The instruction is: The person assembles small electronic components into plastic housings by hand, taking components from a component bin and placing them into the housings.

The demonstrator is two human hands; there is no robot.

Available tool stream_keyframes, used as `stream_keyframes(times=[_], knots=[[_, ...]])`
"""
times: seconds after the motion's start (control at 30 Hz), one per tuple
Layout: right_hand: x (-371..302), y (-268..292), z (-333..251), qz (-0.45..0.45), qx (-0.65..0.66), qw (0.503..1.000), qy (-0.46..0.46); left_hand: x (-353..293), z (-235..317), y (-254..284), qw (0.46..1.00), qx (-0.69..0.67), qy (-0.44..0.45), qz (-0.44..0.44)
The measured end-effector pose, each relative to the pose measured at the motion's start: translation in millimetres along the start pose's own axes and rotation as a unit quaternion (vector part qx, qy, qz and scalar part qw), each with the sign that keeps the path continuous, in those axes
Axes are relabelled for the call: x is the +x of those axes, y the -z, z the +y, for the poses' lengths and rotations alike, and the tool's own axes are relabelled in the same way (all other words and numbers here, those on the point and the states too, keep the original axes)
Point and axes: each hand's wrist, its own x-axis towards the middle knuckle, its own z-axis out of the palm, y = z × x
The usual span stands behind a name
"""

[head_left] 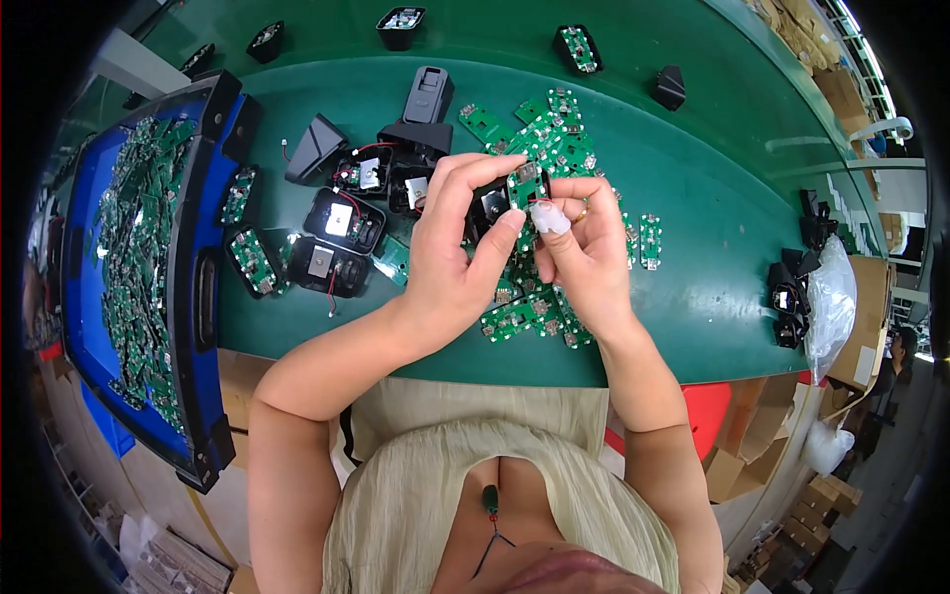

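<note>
Over the middle of the green table, my left hand [445, 247] is closed on a small black plastic housing [491, 206], its thumb and fingers on opposite sides. A green circuit board [526, 178] stands in my grasp by the housing, and a bit of red wire shows beside it. My right hand [594, 267] pinches the board's right side, with a white cover on its thumb tip. My fingers hide how far the board sits in the housing. More loose green circuit boards [539, 315] lie piled under and around my hands.
Left of my hands lie several open black housings [336, 218] with red wires. A blue tray [89, 297] with a black rim, heaped with boards, stands at the left edge. Filled housings [578, 49] sit along the far side. Black parts [789, 297] and a clear bag [831, 302] are at right.
</note>
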Motion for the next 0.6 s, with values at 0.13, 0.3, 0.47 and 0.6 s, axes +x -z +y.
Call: stream_keyframes(times=[0.13,0.3,0.47,0.6], knots=[[7.0,-7.0,0.9,0.021,-0.019,0.999,0.02,0.9,-0.8,1.8,0.998,0.052,-0.027,-0.021],[11.8,3.0,-2.9,0.056,-0.017,0.998,0.021,4.9,-4.6,-3.2,0.999,-0.004,-0.028,-0.031],[10.6,16.4,-9.2,0.105,-0.062,0.989,0.083,11.9,3.0,18.1,0.92,-0.172,0.283,-0.21],[2.4,12.6,-12.4,0.096,-0.021,0.991,0.097,12.9,4.5,14.5,0.889,-0.213,0.364,-0.178]])
